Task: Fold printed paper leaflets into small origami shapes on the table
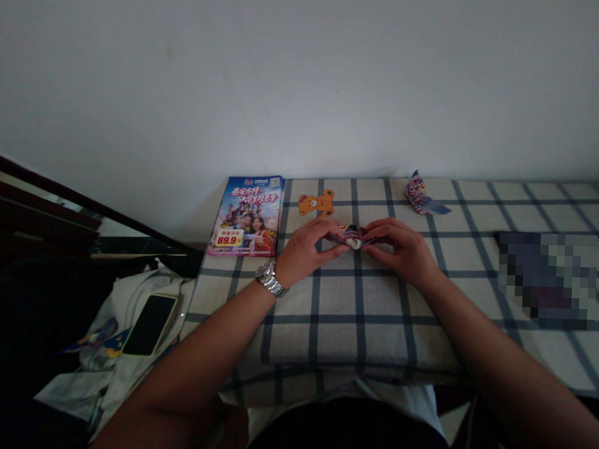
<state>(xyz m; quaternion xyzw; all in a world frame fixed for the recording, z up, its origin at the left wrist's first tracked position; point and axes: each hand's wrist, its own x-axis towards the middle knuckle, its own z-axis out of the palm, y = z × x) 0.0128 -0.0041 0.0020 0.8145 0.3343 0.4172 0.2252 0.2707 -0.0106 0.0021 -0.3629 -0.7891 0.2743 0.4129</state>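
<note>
Both hands meet over the middle of a checked tablecloth, holding a small piece of folded printed paper (353, 237) between them. My left hand (308, 248), with a metal watch (271, 278) on its wrist, pinches the paper's left end between thumb and fingers. At the right end, my right hand (401, 249) pinches it the same way. The paper is dark and patterned, with a white rolled or opened part facing me. Its exact folded shape is partly covered by the fingers. Behind my right hand stands another folded paper piece (418, 194), blue and red with pointed ends.
A stack of printed flyers (248, 216) lies at the table's left end. A bear sticker (316, 203) is near the back edge. On the right lies a pixelated dark flat item (543, 279). A phone (150, 325) rests on white cloth lower left. A wall (334, 81) rises behind.
</note>
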